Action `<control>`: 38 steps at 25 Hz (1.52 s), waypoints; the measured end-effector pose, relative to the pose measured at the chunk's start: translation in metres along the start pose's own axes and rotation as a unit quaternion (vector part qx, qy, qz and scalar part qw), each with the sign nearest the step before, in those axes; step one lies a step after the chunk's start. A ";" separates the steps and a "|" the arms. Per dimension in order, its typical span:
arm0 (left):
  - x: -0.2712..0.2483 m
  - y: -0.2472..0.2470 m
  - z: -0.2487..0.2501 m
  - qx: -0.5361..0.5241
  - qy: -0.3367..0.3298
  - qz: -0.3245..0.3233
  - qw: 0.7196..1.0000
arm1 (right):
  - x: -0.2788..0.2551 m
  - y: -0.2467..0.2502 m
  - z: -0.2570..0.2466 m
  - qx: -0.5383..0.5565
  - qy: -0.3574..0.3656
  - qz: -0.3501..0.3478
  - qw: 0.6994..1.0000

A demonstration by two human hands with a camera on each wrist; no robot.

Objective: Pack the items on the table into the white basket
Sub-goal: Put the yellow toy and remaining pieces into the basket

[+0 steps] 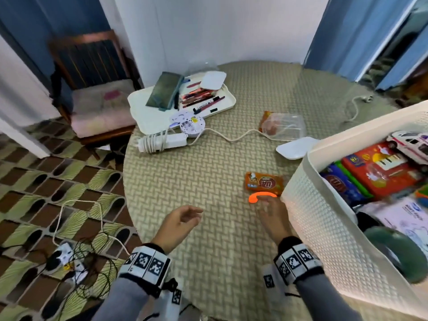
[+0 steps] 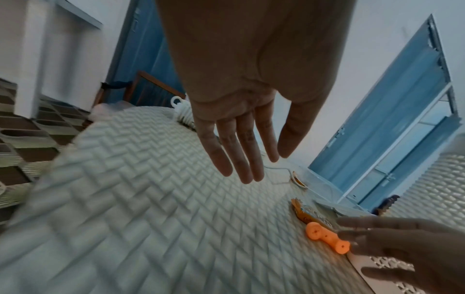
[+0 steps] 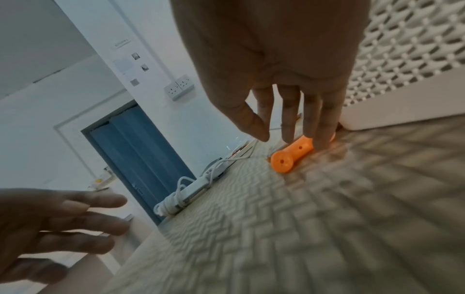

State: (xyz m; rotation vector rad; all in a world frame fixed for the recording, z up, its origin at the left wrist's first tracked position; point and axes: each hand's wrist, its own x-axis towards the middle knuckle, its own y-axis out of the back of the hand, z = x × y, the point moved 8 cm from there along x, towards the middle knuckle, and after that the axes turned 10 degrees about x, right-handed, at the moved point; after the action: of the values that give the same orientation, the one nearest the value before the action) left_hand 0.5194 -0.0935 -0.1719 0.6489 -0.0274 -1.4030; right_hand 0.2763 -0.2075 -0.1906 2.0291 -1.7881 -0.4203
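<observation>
Risk first: your right hand comes down on the small orange plastic toy telephone handset with straight fingers, and the handset lies hard against the near-left corner of the white perforated plastic basket. Judged from here, a pinch taken too far right could jam your knuckles on the basket wall, or nudge the handset under the corner. The piece is smooth and curved; it may roll or skid on the woven beige mat of the round bench if pressed instead of gripped. The orange foil snack packet lies just beyond it, touching or nearly so; a loose grab may drag both.

Positions: handset at near right of the bench, directly under your right fingertips. The right wrist view shows two fingers at its far end, thumb apart and not on it. No grip closed yet. Contact itself is hard to confirm; motion blur.

Your left hand hovers over bare mat, left of the handset and well apart from it, fingers relaxed and spread, holding nothing.

Basket already holds a red toy keyboard box, a toy ambulance and packets. Left on the bench farther away: a clear plastic bag, a white corded power strip, a cream tray of pens.
</observation>
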 end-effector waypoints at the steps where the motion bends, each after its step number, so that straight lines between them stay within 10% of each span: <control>1: 0.012 0.001 0.003 0.006 -0.006 -0.015 1.000 | 0.011 0.000 0.001 -0.041 0.004 -0.001 0.999; 5: 0.058 0.000 0.022 0.015 -0.035 -0.070 0.997 | 0.028 -0.015 0.029 -0.162 -0.074 -0.052 0.983; 14: 0.139 -0.013 0.043 0.024 -0.064 -0.198 0.978 | -0.012 -0.028 0.046 -0.106 -0.239 0.109 0.959; 20: 0.165 -0.034 0.070 0.017 -0.092 -0.232 0.968 | -0.034 -0.006 0.037 0.026 -0.271 0.258 0.927; 29: 0.220 -0.135 0.182 0.073 -0.270 -0.201 0.939 | -0.045 0.018 0.012 0.122 -0.235 0.308 0.914; 38: 0.234 -0.279 0.251 0.351 -0.457 -0.212 0.789 | -0.065 0.034 0.039 0.113 -0.282 0.308 0.902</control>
State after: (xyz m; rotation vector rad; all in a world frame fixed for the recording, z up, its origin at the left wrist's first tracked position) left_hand 0.2169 -0.4163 -0.1680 0.5139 -1.3063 -2.0523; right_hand 0.2194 -0.1505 -0.2108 1.4068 -2.8089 -0.6629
